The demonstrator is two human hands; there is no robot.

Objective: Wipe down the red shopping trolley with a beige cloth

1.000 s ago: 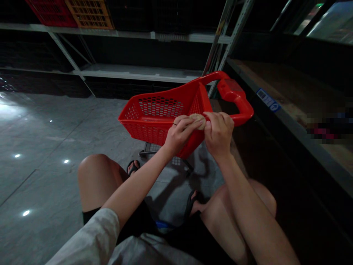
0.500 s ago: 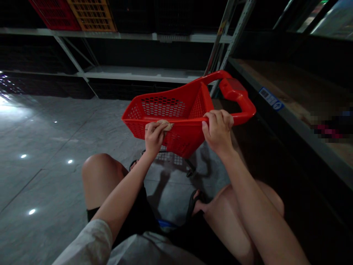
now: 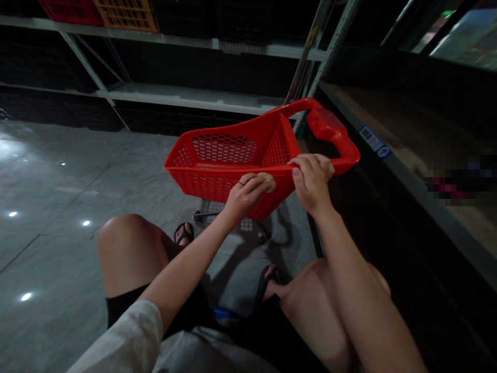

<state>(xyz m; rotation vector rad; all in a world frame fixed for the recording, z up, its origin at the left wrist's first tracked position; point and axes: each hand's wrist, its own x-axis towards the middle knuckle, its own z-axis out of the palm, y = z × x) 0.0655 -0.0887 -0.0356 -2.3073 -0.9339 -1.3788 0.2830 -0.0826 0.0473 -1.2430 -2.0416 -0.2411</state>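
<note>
Shifted toward the right hand [image 3: 312, 181], the left hand [image 3: 245, 194] curls around a crumpled beige cloth [image 3: 267, 182] against the near side of a red, hole-patterned plastic shopping cart [image 3: 280, 196]; the right, half-curled, grips its smooth rim [image 3: 217, 170] near the handle [image 3: 345, 147].

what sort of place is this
Probably a shop or its storeroom, though the dim light leaves that unsure: there is a red shopping cart, metal shelving with a yellow crate on it, and a blue-and-white label at the right.
</note>
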